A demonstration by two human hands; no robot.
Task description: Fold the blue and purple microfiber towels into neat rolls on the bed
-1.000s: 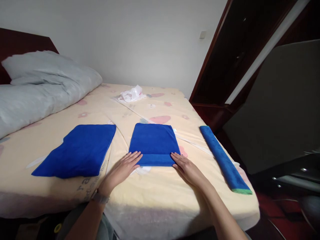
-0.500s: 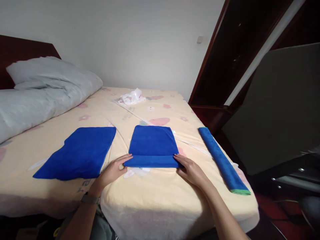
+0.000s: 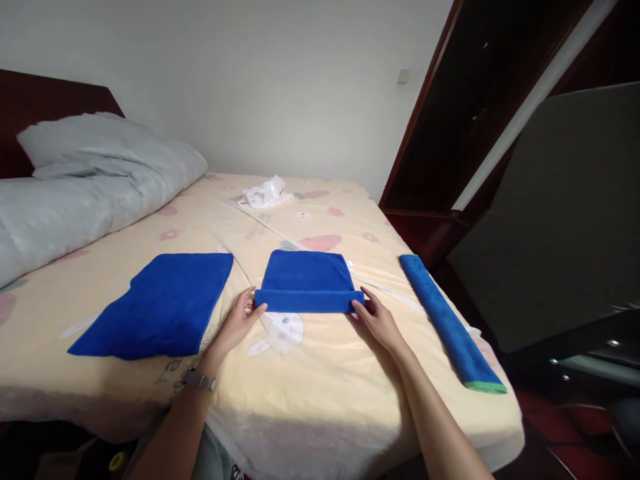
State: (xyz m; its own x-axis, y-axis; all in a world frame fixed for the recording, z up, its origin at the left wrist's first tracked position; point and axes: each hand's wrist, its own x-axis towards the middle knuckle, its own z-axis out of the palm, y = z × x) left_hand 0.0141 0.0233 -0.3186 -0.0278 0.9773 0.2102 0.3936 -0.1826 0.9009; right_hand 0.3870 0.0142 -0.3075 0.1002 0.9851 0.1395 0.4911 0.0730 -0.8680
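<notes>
A blue cloth lies in the middle of the bed, its near edge folded over into a flat band. My left hand grips the left end of that band between thumb and fingers. At the band's right end, my right hand pinches it in the same way, thumb on the near side. Left of my left hand a second blue cloth is spread flat with an uneven left edge. To the right, a long folded blue cloth with green ends lies along the bed's edge.
The bed has a patterned yellowish sheet. A grey quilt is heaped at the left, and a crumpled white plastic bag lies near the wall. A large dark panel stands beyond the right edge.
The folded band at the near edge has moved away from me, leaving less of the middle cloth unfolded. Both hands moved forward with it, thumbs now on the band, uncovering a printed rabbit on the sheet.
</notes>
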